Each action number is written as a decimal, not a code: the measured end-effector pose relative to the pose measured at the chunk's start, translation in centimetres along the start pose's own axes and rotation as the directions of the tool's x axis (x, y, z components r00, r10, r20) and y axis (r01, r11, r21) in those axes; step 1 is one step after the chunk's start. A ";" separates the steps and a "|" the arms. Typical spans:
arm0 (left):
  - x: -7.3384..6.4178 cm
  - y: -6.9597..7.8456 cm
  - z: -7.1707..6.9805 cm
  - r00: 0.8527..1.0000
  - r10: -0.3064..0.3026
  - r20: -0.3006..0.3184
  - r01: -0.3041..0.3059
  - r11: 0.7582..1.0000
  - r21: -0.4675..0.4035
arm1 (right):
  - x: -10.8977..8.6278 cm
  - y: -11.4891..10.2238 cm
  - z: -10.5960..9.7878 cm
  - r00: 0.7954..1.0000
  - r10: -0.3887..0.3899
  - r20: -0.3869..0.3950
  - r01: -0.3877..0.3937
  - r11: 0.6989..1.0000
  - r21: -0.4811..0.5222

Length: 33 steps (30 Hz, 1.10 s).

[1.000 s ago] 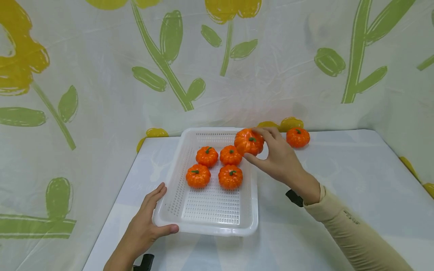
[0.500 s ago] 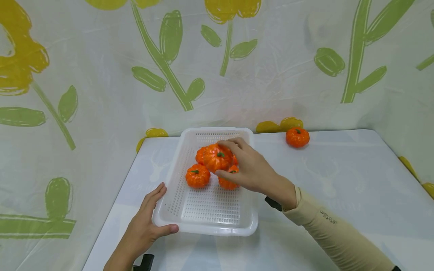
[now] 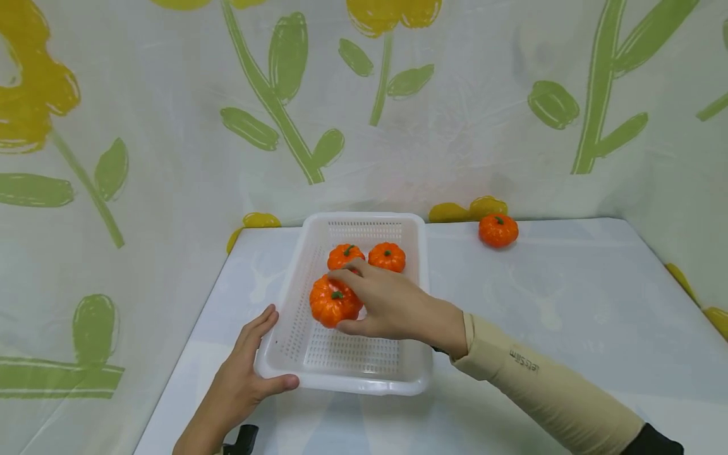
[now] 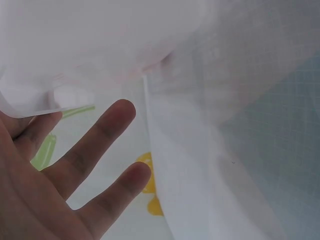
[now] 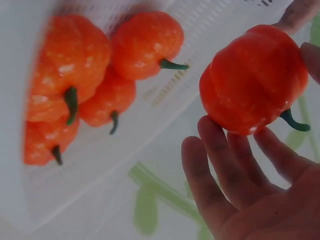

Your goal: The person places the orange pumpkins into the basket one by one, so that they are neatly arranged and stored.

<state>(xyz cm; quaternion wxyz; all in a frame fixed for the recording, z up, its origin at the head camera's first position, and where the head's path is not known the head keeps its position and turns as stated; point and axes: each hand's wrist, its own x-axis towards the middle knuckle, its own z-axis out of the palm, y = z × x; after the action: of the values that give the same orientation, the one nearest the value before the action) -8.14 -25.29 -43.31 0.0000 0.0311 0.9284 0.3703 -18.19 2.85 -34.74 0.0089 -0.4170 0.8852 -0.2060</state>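
Note:
My right hand (image 3: 389,303) pinches an orange toy pumpkin (image 3: 330,308) with a green stem, over the left side of a white perforated basket (image 3: 372,387). In the right wrist view the held pumpkin (image 5: 252,82) sits between fingertips and thumb. Behind the hand two more pumpkins show in the basket: a back left pumpkin (image 3: 343,254) and a back right pumpkin (image 3: 388,255). Others in there are hidden from the head view by the hand and held pumpkin. At the basket's near left corner, my left hand (image 3: 239,370) rests with thumb and fairly straight fingers spread against the rim.
One pumpkin (image 3: 498,230) lies on the white table (image 3: 546,328) near its back edge, right of the basket. A curtain (image 3: 455,139) with printed flowers and leaves hangs behind and beside the table.
My right hand has carried its pumpkin left and toward the near side, from the basket's back right to above the front left pumpkin's place. The left hand stays at the basket corner.

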 end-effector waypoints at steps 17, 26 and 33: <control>-0.1 -0.1 0.1 1.000 -0.018 0.003 0.018 0.999 -0.037 | 3.2 -1.5 3.2 0.977 -0.012 0.215 0.020 0.999 -0.035; 0.0 0.2 0.2 0.999 -0.053 0.005 0.053 0.998 -0.023 | 4.2 -1.5 5.5 0.952 -0.049 0.302 0.079 0.993 -0.089; 0.0 0.2 -0.1 0.999 -0.042 0.010 0.042 0.999 -0.013 | 4.1 -1.3 6.5 0.944 -0.070 0.323 0.130 0.977 -0.169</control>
<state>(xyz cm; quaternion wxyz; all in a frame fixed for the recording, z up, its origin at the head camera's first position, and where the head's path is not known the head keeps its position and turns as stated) -8.12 -25.17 -43.09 0.0124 0.0135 0.9264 0.3760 -18.71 -3.29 -39.58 0.1001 -0.4881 0.8655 -0.0522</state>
